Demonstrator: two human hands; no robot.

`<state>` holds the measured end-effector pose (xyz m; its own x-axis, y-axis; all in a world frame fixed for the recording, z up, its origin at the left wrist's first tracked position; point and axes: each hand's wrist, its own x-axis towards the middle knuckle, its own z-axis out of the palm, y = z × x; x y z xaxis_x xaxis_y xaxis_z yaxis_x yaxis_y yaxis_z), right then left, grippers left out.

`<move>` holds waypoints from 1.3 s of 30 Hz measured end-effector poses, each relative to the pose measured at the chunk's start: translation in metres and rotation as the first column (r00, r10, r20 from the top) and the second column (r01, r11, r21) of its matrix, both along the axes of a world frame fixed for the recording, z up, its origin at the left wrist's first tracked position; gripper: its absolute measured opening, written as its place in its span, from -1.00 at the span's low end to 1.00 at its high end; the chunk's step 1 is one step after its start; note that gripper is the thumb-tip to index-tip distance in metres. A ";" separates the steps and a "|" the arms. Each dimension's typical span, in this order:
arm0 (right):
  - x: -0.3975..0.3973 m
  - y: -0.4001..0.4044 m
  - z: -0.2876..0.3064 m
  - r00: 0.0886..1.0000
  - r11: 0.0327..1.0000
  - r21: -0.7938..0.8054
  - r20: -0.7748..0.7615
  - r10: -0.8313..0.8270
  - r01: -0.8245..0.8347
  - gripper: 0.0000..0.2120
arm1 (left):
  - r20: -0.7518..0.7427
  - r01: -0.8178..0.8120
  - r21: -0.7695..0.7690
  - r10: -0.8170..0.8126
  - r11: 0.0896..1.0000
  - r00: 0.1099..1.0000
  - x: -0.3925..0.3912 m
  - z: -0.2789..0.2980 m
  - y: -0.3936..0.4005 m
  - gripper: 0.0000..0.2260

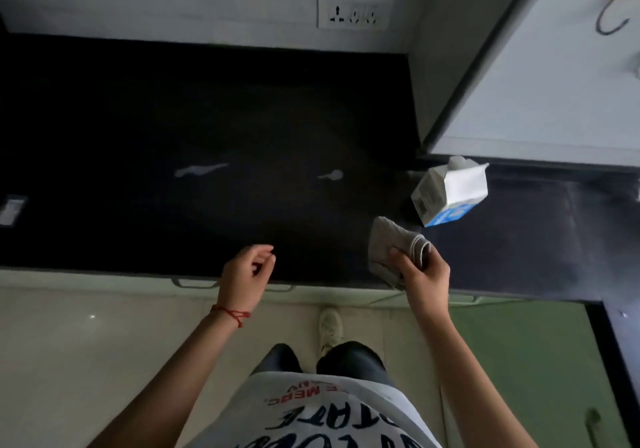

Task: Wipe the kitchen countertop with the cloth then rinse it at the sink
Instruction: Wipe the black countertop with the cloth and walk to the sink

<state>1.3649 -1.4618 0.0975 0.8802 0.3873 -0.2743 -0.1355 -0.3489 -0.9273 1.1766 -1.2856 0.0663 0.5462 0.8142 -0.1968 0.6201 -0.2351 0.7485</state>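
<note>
Right hand point(424, 276) gripping folded cloth point(391, 245) above tabletop point(138, 118) edge | left hand point(246, 269) hovering loosely open, empty | carton point(450, 193) standing beside cloth

Countertop point(138, 108): black, marked by two pale white smears point(199, 170) at mid-depth. Cloth point(393, 244): beige-grey, plain. Carton point(450, 193), right side: white with a light blue band along its bottom. Far wall socket plate point(355, 10): white. Wrist string point(231, 313): red. Shirt point(311, 413): white, printed with black and red lettering. Shoe point(330, 330): off-white. Cabinet front point(519, 361), near right: green.
</note>
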 end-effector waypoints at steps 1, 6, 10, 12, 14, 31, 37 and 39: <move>0.010 0.011 0.001 1.000 1.000 -0.003 0.019 0.017 -0.017 -0.90 | -0.028 0.035 0.080 -0.033 0.996 0.999 0.008 -0.002 0.006 -0.75; 0.045 0.065 0.007 0.972 0.986 -0.120 0.190 0.141 -0.119 -0.83 | -0.300 0.200 0.290 -0.110 0.936 0.948 0.031 -0.020 0.036 -0.56; 0.062 0.116 -0.005 0.811 0.952 -0.254 0.512 0.283 -0.172 -0.62 | -0.503 0.329 0.301 -0.145 0.895 0.852 0.036 -0.031 0.055 -0.48; 0.071 0.138 -0.022 0.640 0.900 -0.377 0.641 0.423 -0.217 -0.58 | -0.556 0.371 0.280 -0.165 0.886 0.814 0.034 -0.038 0.063 -0.47; 0.074 0.152 -0.043 0.509 0.812 -0.518 0.639 0.576 -0.270 -0.54 | -0.578 0.403 0.266 -0.190 0.876 0.793 0.031 -0.045 0.067 -0.47; 0.044 0.148 -0.080 0.380 0.677 -0.571 0.562 0.735 -0.465 -0.52 | -0.489 0.373 0.340 -0.176 0.863 0.854 0.027 -0.057 0.075 -0.50; 0.092 0.175 -0.073 0.433 0.663 -0.580 0.503 0.748 -0.473 -0.49 | -0.492 0.375 0.345 -0.175 0.860 0.853 0.027 -0.059 0.076 -0.50; 0.090 0.194 -0.069 0.593 0.735 -0.561 0.462 0.660 -0.381 -0.51 | -0.496 0.371 0.353 -0.165 0.859 0.852 0.026 -0.060 0.075 -0.50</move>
<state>1.4550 -1.2683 0.0288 0.5690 0.8223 0.0008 0.7108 -0.4914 -0.5033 1.2028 -1.2105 0.0062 0.6956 0.7048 -0.1396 0.7167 -0.6672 0.2029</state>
